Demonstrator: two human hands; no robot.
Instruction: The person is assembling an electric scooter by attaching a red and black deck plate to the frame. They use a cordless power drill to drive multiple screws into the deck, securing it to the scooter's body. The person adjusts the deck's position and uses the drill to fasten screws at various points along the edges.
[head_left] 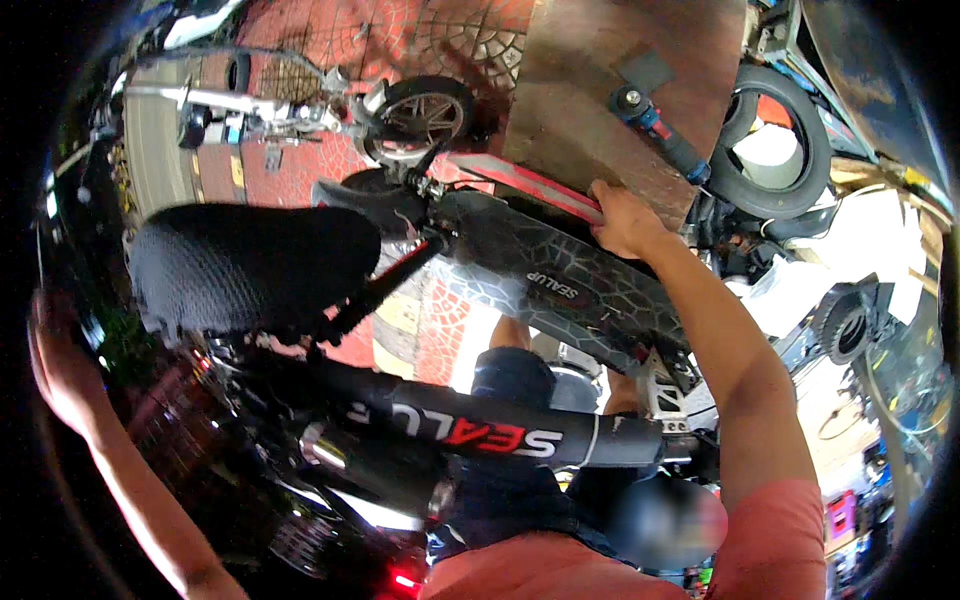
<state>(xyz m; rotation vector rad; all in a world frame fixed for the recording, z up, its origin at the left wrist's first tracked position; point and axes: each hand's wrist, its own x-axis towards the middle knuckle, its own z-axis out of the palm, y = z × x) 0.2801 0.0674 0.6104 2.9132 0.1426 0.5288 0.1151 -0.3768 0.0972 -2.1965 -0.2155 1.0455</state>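
An electric scooter lies across the middle of the view. It has a dark deck [600,300] with a pale crack pattern, a black padded stem [500,430] and a black mesh-covered seat [250,265]. My right hand [628,222] has its fingers closed round the near end of a long red and grey strip [530,185] beside the deck's far edge. At the far left rim, my left hand [62,365] is raised beyond the seat, near the handlebar end. Its fingers are dark and stretched by the lens, and what they touch is hidden.
A brown wooden board [560,90] lies behind the deck, bearing a blue and black power tool [660,135]. A bare tyre [780,140] lies to its right. Another scooter's wheel [425,115] stands at the back. A small knobby tyre [845,325] sits at the right.
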